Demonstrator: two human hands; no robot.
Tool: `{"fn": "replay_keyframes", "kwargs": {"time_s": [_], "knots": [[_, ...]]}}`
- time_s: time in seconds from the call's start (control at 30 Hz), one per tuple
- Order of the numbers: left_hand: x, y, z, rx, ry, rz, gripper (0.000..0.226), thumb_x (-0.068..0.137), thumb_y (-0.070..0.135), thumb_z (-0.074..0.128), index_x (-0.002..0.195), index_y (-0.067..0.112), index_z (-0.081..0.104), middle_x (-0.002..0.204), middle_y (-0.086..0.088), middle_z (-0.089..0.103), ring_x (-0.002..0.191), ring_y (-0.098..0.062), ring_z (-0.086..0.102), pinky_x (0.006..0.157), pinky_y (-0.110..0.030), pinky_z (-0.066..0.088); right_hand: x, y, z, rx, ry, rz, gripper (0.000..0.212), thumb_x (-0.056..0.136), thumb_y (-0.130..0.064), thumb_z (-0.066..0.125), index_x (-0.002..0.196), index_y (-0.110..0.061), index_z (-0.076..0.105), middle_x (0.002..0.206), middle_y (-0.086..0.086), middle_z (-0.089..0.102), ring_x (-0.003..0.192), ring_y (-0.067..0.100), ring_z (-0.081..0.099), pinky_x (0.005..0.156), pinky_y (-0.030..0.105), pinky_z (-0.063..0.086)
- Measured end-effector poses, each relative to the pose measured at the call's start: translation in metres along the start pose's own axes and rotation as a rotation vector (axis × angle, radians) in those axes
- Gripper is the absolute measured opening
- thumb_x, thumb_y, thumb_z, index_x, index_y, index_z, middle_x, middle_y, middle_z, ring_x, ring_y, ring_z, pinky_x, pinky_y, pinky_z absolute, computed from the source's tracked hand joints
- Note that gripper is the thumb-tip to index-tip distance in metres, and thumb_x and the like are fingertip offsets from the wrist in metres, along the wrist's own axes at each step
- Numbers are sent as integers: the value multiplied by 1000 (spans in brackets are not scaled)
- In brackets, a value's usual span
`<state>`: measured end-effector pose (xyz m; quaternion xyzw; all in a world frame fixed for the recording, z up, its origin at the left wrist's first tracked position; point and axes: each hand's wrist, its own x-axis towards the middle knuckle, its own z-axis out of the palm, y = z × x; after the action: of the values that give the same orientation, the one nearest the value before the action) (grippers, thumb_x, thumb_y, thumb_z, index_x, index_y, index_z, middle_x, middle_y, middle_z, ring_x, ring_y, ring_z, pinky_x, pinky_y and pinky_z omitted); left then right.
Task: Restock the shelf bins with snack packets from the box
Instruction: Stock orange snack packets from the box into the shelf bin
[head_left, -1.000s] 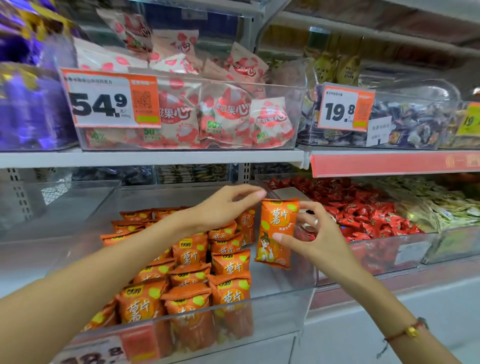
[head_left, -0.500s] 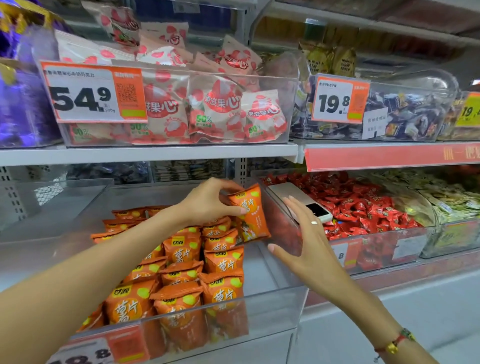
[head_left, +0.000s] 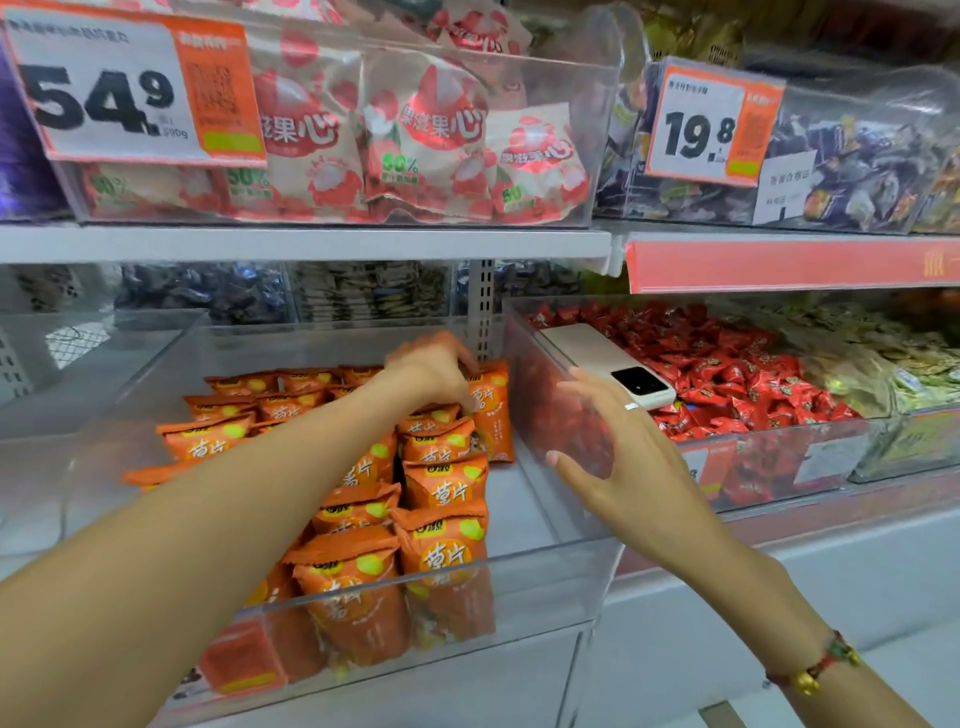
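Snack packets (head_left: 441, 488) fill the centre bin (head_left: 561, 582) partway. My left hand (head_left: 431, 371) fingers pinch one orange packet (head_left: 492, 415); right hand (head_left: 618, 462) fingers spread, empty. Space remains; box unseen.

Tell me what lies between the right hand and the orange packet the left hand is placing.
In the head view, only the clear bin's side wall and bare bin floor separate the right hand from the orange packet under the left hand.

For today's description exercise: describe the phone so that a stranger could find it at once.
Find the pink shelf strip on the right; below it sits a clear bin of red sweets. The phone lies on the sweets at the bin's left end. It is the only white, flat slab among crinkled wrappers.
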<state>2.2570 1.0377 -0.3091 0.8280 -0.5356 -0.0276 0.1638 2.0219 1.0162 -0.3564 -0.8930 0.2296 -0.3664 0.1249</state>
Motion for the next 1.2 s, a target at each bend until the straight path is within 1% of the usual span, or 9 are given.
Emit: {"fn": "replay_keyframes", "kwargs": {"time_s": [0.2, 0.4, 0.57, 0.63, 0.7, 0.87, 0.97, 1.07, 1.2], "knots": [[-17, 7, -7, -17, 7, -14, 61, 74, 46, 76, 130, 28, 56, 131, 3, 58, 118, -21, 55, 97, -38, 48, 4, -1, -2, -27, -9, -7, 49, 83, -22, 69, 128, -23, 51, 145, -8, 39, 128, 14, 42, 95, 22, 34], [-101, 11, -32, -126, 281, 65, 38, 85, 34, 65, 122, 32, 61, 125, 10, 63, 118, -14, 56, 93, -33, 49, -4, -15, -16, -145, -35, 17, 55, 81, -26, 66, 132, -19, 51, 141, 2, 44, 131, 22, 40, 104, 35, 38], [-202, 3, -39, -140, 496, 158, 24, 86, 35, 63, 110, 36, 63, 112, 17, 65, 107, -7, 57, 86, -30, 46, -32, -68, -31, -127, 70, -163, 27, 84, -20, 63, 110, -24, 63, 109, -12, 59, 101, 7, 52, 78, 21, 41], [-245, -5, -40, -172, 613, 184, 20, 85, 35, 62, 105, 34, 65, 105, 18, 66, 98, -5, 59, 80, -29, 47, -49, -93, -33, -115, -19, -200, 24, 85, -28, 58, 109, -29, 62, 93, -18, 61, 81, 1, 52, 67, 25, 44], [-282, -17, -34, -252, 663, 157, 19, 84, 36, 61, 102, 33, 67, 100, 19, 66, 90, -2, 60, 75, -25, 46, -65, -115, -32, -148, -237, -202, 25, 89, -33, 59, 113, -37, 58, 85, -18, 63, 71, 1, 54, 60, 27, 43], [-356, -60, 9, -339, 576, -71, 18, 82, 40, 58, 98, 37, 67, 87, 21, 65, 80, 5, 58, 71, -29, 49, -94, -149, 1, -264, -818, -221, 26, 94, -36, 53, 120, -37, 54, 90, -23, 57, 83, 1, 57, 68, 25, 38], [-382, -92, 49, -296, 467, -271, 16, 84, 40, 60, 99, 38, 67, 88, 18, 64, 79, 2, 58, 71, -29, 49, -109, -148, 46, -227, -917, -172, 27, 95, -31, 51, 122, -32, 54, 99, -16, 64, 94, 9, 60, 72, 26, 39], [-407, -128, 92, -167, 266, -360, 25, 82, 29, 68, 107, 30, 68, 106, 10, 67, 104, -18, 61, 84, -34, 49, -129, -141, 95, -180, -971, -80, 28, 93, -24, 52, 120, -25, 58, 103, -6, 69, 99, 16, 61, 76, 28, 43], [-436, -162, 126, -96, -61, -407, 60, 76, 55, 39, 123, 25, 63, 127, 4, 60, 119, -23, 54, 100, -38, 43, -180, -150, 151, -53, -1175, -20, 29, 93, -29, 55, 119, -19, 61, 109, 1, 69, 104, 20, 61, 76, 26, 42]]}}
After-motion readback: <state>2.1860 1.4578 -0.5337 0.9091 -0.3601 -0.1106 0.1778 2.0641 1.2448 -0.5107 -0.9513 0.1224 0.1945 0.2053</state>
